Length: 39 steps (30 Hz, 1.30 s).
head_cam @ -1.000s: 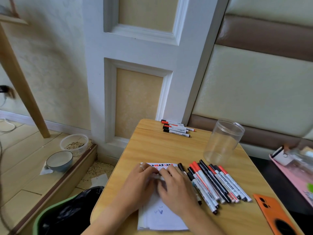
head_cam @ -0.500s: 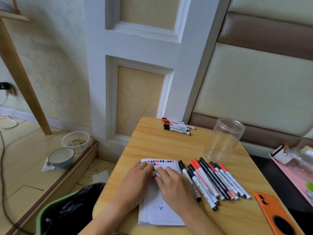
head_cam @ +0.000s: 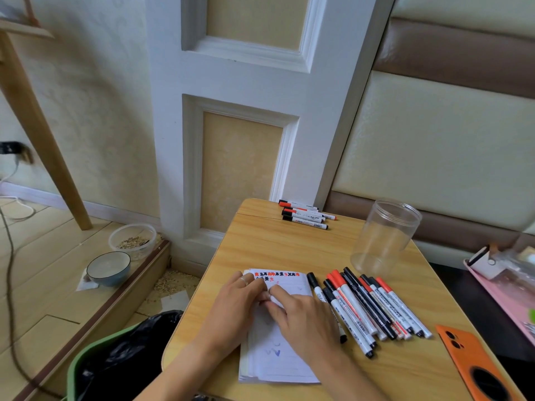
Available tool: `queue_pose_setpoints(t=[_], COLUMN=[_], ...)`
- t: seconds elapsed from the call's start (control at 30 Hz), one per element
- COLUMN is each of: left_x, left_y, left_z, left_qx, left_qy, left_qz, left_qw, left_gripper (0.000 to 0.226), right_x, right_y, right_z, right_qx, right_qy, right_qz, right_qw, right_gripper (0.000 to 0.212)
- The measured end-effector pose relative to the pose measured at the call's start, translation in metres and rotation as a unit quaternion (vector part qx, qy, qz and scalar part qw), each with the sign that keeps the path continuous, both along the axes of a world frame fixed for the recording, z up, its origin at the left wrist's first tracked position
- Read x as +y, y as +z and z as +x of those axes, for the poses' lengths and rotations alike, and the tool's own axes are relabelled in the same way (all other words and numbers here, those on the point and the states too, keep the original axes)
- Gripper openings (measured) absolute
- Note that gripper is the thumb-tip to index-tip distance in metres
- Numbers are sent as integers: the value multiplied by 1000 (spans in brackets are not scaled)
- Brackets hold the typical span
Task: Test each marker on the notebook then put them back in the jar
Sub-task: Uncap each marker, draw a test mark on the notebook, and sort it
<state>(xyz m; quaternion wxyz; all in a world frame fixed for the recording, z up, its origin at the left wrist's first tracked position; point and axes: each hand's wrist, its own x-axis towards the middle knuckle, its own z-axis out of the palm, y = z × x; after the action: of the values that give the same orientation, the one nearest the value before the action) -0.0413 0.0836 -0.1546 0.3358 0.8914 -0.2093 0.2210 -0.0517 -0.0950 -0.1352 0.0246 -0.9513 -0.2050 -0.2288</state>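
Both hands, left [head_cam: 236, 306] and right [head_cam: 301, 316], pinched a page of the notebook [head_cam: 278, 357] at lower centre (markers [head_cam: 367, 308] right, jar [head_cam: 385, 235] beyond), which might tear if tugged.

Wooden table [head_cam: 278, 250] carries a notebook [head_cam: 278, 354]; right of it markers [head_cam: 367, 308], jar [head_cam: 385, 235], orange phone [head_cam: 474, 363]

An orange phone [head_cam: 474, 363] lies on the wooden table [head_cam: 278, 244] (near right corner), a bin [head_cam: 95, 369] beside.
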Motion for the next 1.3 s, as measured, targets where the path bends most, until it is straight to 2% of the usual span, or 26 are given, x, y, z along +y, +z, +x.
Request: queue_pose_setpoints(t=[0.2,0.3,0.43,0.6,0.7,0.83,0.93,1.03,1.1,1.3], left_x=[19,27,7,-12,-12,-2,5,11,13,15], left_y=[6,9,8,5,5,3,3,4,1,-4], left_z=[16,40,72,101,101,80,54,27,14,2], left_qx=[7,26,71,73,82,91,110,131,148,162], left_qy=[42,89,67,61,53,32,18,21,15,17], left_qz=[-30,-52,-20,69,85,81,72,122,150,201], left_qw=[999,994,995,993,992,992,991,984,977,966], left_gripper=[12,5,7,19,25,41,51,53,73,100], right_x=[0,2,3,1,1,0,0,-2,-2,-6], right_y=[0,-1,-3,-1,-3,-3,-6,-9,-8,6], right_z=[-3,-3,-3,-3,-1,1,1,1,-1,0], right_qx=[31,8,-18,2,21,0,5,1,6,66], right_qy=[9,21,20,10,30,9,31,28,21,27], right_qz=[97,68,35,42,57,38,54,62,67,192], right_qw=[995,997,999,999,998,999,998,998,997,979], right_gripper=[53,43,32,32,37,34,36,34,32,29])
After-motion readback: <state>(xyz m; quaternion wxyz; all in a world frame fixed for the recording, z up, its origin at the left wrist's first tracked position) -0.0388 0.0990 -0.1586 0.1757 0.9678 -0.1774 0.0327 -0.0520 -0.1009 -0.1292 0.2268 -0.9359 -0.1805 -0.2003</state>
